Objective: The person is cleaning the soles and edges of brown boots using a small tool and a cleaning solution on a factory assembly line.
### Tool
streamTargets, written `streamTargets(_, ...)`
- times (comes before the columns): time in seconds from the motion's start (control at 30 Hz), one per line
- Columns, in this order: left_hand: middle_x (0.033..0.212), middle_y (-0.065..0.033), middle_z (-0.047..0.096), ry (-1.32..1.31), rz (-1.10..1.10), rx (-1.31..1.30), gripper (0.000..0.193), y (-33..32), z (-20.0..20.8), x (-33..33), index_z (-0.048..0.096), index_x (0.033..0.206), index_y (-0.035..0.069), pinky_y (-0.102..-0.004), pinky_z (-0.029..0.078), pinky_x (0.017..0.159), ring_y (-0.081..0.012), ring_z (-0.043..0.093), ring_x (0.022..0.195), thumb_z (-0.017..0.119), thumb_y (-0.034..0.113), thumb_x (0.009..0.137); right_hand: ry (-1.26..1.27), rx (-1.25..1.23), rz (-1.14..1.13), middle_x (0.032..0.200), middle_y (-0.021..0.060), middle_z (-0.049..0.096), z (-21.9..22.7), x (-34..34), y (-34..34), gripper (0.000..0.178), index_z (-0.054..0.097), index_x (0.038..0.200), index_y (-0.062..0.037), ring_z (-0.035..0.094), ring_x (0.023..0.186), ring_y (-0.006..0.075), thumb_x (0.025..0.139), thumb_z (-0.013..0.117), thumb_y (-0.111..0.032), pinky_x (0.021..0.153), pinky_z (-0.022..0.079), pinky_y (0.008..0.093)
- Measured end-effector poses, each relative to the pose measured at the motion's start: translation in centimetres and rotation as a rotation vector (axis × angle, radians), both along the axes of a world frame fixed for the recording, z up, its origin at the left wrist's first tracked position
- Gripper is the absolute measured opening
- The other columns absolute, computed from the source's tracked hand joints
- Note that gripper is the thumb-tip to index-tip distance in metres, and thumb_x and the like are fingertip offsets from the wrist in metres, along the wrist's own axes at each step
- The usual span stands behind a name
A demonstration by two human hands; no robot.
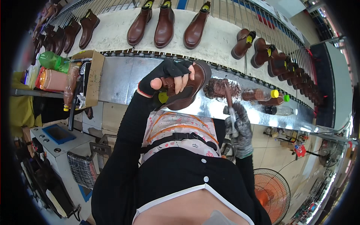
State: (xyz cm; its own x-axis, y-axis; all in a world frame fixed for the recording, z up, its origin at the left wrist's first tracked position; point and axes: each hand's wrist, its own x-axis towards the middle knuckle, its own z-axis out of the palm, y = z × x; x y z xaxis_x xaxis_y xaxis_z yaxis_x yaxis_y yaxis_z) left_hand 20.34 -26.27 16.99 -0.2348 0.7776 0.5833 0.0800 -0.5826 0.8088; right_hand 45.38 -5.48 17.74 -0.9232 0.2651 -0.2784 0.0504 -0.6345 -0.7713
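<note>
My left hand, in a black fingerless glove, is closed around a brown leather ankle boot. The boot lies tilted over the front edge of the metal bench, with a yellow patch showing at its opening. My right hand, in a grey glove, grips a brush with a pale handle and a brown-stained upper part. The brush's far end reaches a dark brown, stained pad on the bench, just right of the boot.
Bottles with brown contents stand right of the pad, beside a clear bottle. Behind the metal bench, a conveyor carries several brown boots. A cardboard box sits at left. A fan stands at lower right.
</note>
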Motion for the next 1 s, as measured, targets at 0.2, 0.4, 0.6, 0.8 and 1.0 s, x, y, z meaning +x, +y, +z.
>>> streamTargets(0.2, 0.060, -0.0048, 0.057, 0.026, -0.070, 0.017, 0.083, 0.4, -0.3, -0.3, 0.058, 0.054, 0.007, -0.0369, 0.035, 0.088, -0.0178, 0.052, 0.068, 0.037, 0.087, 0.063, 0.006, 1.048, 0.419, 0.114, 0.0136, 0.056, 6.1, -2.1, 1.3, 0.058, 0.046, 0.127, -0.0059, 0.061, 0.086, 0.0180, 0.073, 0.066, -0.005, 0.074, 0.052, 0.0291)
streamTargets(0.4, 0.059, -0.0048, 0.057, 0.026, -0.104, 0.034, 0.083, 0.9, -0.2, -0.3, 0.058, 0.054, 0.007, -0.0369, 0.037, 0.086, -0.0172, 0.052, 0.064, 0.037, 0.087, 0.064, 0.126, 1.547, 0.600, 0.122, 0.0138, 0.053, 8.4, -3.3, 0.4, 0.051, 0.049, 0.126, -0.0074, 0.050, 0.115, 0.0328, 0.076, 0.055, -0.002, 0.099, 0.040, 0.0399)
streamTargets(0.6, 0.057, -0.0051, 0.056, 0.027, -0.099, 0.039, 0.083, 0.8, -0.2, -0.3, 0.057, 0.054, 0.006, -0.0365, 0.038, 0.084, -0.0164, 0.052, 0.060, 0.039, 0.086, 0.064, 0.128, 1.595, 0.584, 0.119, 0.0110, 0.056, 8.2, -3.6, 0.1, 0.050, 0.053, 0.123, -0.0116, 0.051, 0.114, 0.0299, 0.074, 0.058, -0.002, 0.098, 0.040, 0.0393)
streamTargets(0.8, 0.056, -0.0048, 0.055, -0.009, -0.070, 0.024, 0.082, 1.0, 0.2, 0.3, 0.056, 0.053, 0.006, -0.0365, 0.038, 0.083, -0.0159, 0.051, 0.056, 0.040, 0.086, 0.064, 0.179, 1.595, 0.583, 0.119, 0.0138, 0.055, 7.8, -4.0, 0.2, 0.051, 0.053, 0.124, -0.0116, 0.051, 0.113, 0.0313, 0.074, 0.055, -0.002, 0.095, 0.043, 0.0393)
streamTargets(1.0, 0.056, -0.0046, 0.055, -0.023, -0.067, 0.022, 0.082, 0.9, 0.1, 0.4, 0.056, 0.053, 0.006, -0.0368, 0.039, 0.082, -0.0157, 0.051, 0.055, 0.041, 0.086, 0.064, 0.153, 1.620, 0.581, 0.116, 0.0129, 0.057, 8.1, -4.3, 0.4, 0.047, 0.054, 0.122, -0.0129, 0.055, 0.108, 0.0301, 0.076, 0.057, -0.008, 0.093, 0.044, 0.0379)
